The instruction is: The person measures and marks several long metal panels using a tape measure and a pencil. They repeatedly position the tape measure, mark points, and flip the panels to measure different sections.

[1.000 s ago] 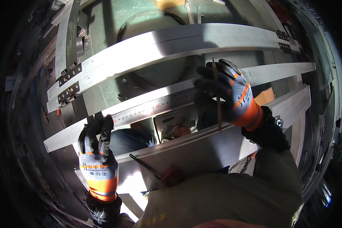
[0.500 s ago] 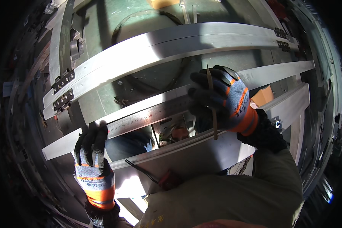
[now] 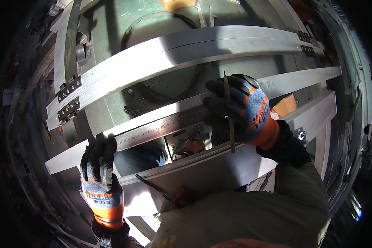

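A steel ruler [image 3: 153, 129] lies along a narrow silver metal bar [image 3: 151, 113], its scale facing up. At the ruler's left end is my left hand [image 3: 102, 177], in a black, grey and orange work glove, fingers closed over that end and the bar's edge. My right hand [image 3: 248, 109], gloved alike, is closed around a pencil [image 3: 227, 89] between its fingers, the sharp tip pointing away from me. It rests at the ruler's right end and covers it, so whether those fingers also grip the ruler is hidden.
Beyond the bar runs a wide silver metal beam [image 3: 186, 45] with black bolted plates at both ends. Closer to me is another metal profile [image 3: 202, 165], with a dark red object on a black strap [image 3: 182, 197] against it. A cardboard box [image 3: 286, 106] sits beyond my right wrist.
Both hands keep nearly the same places on the bar. The pencil and right hand have shifted very slightly; the ruler looks still.
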Demonstrator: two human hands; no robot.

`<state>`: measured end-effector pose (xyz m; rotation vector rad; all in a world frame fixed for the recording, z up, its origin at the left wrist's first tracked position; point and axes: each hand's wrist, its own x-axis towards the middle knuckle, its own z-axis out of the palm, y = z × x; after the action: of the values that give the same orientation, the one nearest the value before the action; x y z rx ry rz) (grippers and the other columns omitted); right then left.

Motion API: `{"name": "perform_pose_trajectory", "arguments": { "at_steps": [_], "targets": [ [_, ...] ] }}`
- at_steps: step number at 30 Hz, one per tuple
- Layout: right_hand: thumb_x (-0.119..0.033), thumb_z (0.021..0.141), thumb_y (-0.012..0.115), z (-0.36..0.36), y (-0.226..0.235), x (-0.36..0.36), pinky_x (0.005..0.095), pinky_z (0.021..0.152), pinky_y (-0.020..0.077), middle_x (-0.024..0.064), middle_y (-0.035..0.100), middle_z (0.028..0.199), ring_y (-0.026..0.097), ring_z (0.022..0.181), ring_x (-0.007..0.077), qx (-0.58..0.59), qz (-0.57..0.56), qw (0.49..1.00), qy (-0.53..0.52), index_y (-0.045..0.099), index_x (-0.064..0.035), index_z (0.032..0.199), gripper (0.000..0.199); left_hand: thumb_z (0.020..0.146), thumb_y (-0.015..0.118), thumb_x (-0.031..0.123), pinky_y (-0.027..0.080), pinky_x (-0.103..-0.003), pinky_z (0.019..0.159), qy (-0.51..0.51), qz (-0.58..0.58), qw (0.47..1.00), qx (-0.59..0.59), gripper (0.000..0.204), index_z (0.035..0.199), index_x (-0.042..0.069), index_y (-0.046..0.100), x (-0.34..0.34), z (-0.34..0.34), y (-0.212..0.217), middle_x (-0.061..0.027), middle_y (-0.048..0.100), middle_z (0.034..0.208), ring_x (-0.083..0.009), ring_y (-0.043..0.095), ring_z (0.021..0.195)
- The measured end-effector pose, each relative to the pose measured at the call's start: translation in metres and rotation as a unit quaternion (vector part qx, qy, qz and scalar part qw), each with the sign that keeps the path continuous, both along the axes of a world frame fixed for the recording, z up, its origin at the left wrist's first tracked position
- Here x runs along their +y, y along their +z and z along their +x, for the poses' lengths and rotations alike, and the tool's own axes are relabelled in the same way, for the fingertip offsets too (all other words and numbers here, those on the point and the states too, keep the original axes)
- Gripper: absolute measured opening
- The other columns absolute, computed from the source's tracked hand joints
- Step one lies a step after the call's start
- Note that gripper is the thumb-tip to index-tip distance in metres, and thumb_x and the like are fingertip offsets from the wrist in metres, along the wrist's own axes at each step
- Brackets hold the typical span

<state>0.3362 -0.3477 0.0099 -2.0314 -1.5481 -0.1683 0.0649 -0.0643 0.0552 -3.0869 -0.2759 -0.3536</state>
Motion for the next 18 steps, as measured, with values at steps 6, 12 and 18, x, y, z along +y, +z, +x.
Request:
{"name": "perform_pose_trajectory", "arguments": {
  "at_steps": [6,12,18],
  "targets": [
    [-0.022,0.076,0.092,0.001,0.001,0.004,0.0526,0.083,0.0598,0.0183,0.073,0.128,0.073,0.107,0.0414,-0.003,0.028,0.999,0.029,0.077,-0.0123,0.122,0.05,0.087,0.059,-0.014,0.054,-0.046,0.114,0.027,-0.041,0.997,0.06,0.066,0.146,0.014,0.072,-0.004,0.009,0.013,-0.0115,0.07,0.142,-0.0353,0.065,0.132],
    [-0.009,0.071,0.092,-0.001,0.006,0.012,0.0506,0.085,0.0626,0.0213,0.075,0.123,0.076,0.101,0.0417,-0.013,0.024,0.999,0.032,0.075,-0.006,0.113,0.045,0.079,0.061,-0.018,0.058,-0.043,0.107,0.043,-0.066,0.996,0.029,0.074,0.142,0.017,0.075,-0.005,0.004,0.018,-0.0094,0.071,0.136,-0.0326,0.068,0.125],
    [-0.005,0.071,0.091,-0.001,0.008,0.011,0.0495,0.084,0.0627,0.0206,0.075,0.125,0.076,0.099,0.0401,0.0,0.019,0.999,0.031,0.075,-0.0066,0.112,0.044,0.077,0.062,-0.017,0.059,-0.043,0.105,0.047,-0.048,0.997,0.047,0.073,0.14,0.017,0.076,-0.005,0.003,0.018,-0.0089,0.072,0.133,-0.0313,0.068,0.12]
  ]
}}
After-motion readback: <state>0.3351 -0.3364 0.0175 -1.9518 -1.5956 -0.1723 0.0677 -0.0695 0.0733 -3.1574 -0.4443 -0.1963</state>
